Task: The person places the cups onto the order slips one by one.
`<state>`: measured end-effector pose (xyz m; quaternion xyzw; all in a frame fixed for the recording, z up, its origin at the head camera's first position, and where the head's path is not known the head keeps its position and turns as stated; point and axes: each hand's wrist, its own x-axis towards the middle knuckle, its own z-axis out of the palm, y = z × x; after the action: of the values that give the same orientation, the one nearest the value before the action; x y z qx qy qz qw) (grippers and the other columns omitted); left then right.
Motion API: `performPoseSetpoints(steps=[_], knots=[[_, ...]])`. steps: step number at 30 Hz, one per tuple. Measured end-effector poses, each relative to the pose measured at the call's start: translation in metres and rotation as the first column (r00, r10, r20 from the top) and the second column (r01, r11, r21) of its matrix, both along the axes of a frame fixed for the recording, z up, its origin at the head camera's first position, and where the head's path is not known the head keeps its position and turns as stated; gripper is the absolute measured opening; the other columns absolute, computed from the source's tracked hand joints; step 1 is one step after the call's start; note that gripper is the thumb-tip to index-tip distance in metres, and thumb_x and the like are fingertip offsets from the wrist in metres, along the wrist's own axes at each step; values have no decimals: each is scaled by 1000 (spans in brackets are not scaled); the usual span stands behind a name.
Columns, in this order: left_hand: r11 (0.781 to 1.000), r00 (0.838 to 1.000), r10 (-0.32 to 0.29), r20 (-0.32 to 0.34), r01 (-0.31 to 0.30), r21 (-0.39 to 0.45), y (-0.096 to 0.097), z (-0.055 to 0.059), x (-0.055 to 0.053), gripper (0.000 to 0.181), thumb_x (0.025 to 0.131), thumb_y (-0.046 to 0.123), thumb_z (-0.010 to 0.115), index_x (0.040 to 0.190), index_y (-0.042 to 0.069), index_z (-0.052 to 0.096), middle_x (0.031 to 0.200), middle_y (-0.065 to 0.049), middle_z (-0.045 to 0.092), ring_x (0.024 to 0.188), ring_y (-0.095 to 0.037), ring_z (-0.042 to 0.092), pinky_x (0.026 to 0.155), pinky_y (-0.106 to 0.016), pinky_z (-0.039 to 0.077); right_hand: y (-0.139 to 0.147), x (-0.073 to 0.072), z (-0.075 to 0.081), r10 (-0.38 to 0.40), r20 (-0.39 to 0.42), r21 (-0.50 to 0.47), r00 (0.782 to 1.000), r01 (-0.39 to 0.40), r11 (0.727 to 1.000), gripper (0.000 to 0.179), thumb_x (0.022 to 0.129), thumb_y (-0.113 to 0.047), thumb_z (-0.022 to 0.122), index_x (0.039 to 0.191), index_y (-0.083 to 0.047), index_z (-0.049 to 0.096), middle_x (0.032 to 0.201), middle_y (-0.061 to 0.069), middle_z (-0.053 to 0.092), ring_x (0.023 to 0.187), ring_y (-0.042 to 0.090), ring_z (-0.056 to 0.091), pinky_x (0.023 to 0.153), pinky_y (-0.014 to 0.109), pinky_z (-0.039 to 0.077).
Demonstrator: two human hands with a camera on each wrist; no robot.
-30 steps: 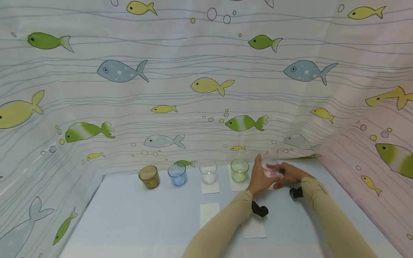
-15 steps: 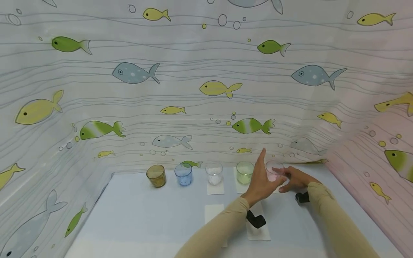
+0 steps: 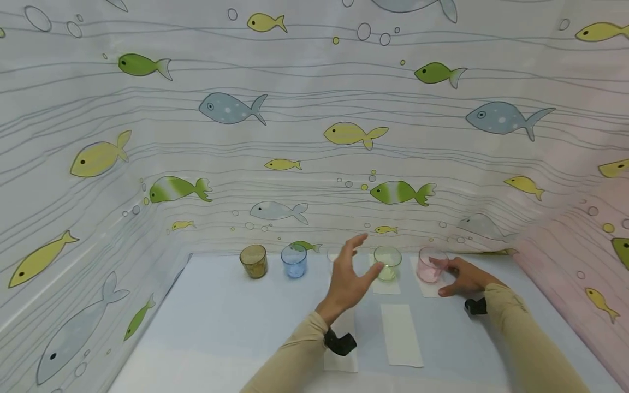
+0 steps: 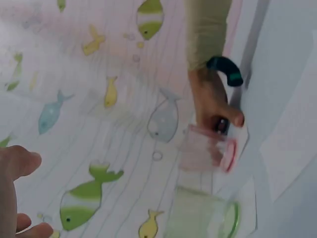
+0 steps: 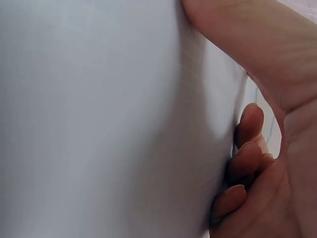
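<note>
My right hand [image 3: 467, 274] is at the right side of a pink glass [image 3: 428, 274], a fingertip showing through its wall and the thumb apart from it. The right wrist view has this thumb [image 5: 237, 25] stretched out and the other fingers bent. My left hand [image 3: 344, 284] hovers with thumb and fingers spread, holding nothing. Behind it a clear glass [image 3: 333, 253] is mostly hidden. Between the two hands stands a green glass [image 3: 388, 267], upright like the pink one. In the left wrist view, the left thumb [image 4: 22, 161] is away from both glasses.
A blue glass [image 3: 295, 266] and a brown glass [image 3: 254, 263] continue the row leftward. White paper strips lie under the pink and green glasses; another strip [image 3: 402, 335] lies nearer, beside one [image 3: 341, 360] partly under the left arm. A fish-patterned curtain [image 3: 304, 82] encloses the table.
My left hand has left the pink glass and moved left past the green glass to before the clear one. The right hand stays by the pink glass. The head view has shifted left.
</note>
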<state>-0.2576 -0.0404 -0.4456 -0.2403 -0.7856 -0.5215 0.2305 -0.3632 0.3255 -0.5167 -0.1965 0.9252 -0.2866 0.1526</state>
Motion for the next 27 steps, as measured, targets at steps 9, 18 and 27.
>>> performPoseSetpoints(steps=[9,18,27], knots=[[966,968,250,-1,-249,70,-94,-22,-1,55,96,18,80,142,-1,58,143,-16,65,137,-34,59,110,-58,51,3,2,-7,-24,14,0,1000,24,1000,105,76,-33,97,159,1,42,154,44,41,145,64,35,117,74,33],[730,780,624,53,-605,317,-160,-51,-4,50,92,6,78,134,-5,54,139,-27,52,135,-42,48,109,-65,41,4,5,-6,-78,5,67,997,77,995,102,79,-40,94,147,17,44,144,43,47,133,62,46,113,72,40],[699,743,618,257,-669,252,-205,-64,-14,82,90,20,84,151,-4,34,152,-29,33,147,-47,32,123,-66,26,3,6,-2,-61,-34,51,998,62,997,101,79,-40,95,147,16,46,133,37,55,118,50,56,104,66,48]])
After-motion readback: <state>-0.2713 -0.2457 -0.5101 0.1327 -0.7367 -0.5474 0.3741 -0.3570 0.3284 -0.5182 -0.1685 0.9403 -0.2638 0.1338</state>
